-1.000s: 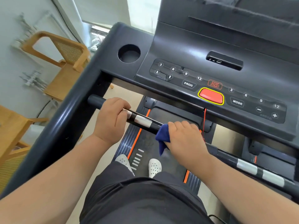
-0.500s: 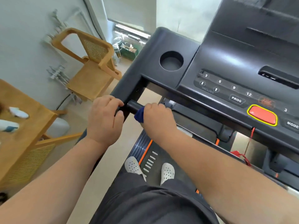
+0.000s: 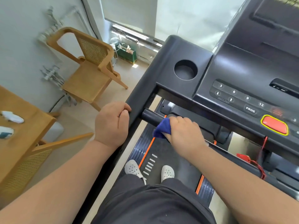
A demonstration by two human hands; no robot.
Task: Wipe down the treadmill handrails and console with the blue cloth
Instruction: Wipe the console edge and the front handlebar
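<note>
A wooden chair (image 3: 90, 73) is seen by the wall to the left, and a wooden table (image 3: 24, 138) nearer, with two white objects (image 3: 9, 123) lying on it; what they are cannot be told. A round cup holder (image 3: 185, 70) is sunk into the console (image 3: 242, 75), whose front edge overhangs the crossbar (image 3: 151, 116). A red clip (image 3: 243, 157) on a red cord is hung below the red button (image 3: 274, 125). On the console, "3", "6", "9", "12", "PROG" and a faint "INCLINE" can be read; the lettering above the red button is blurred. The left hand (image 3: 111, 125) is curled around the left handrail (image 3: 140, 97), fingers closed over its top edge, nothing else being held. The right hand (image 3: 184, 131) is clenched around the crossbar near its left end, with the cloth (image 3: 162, 128) pressed between palm and bar, a blue fold sticking out to the left of the knuckles. White shoes (image 3: 149, 171) are planted on the belt (image 3: 169, 152) below.
</note>
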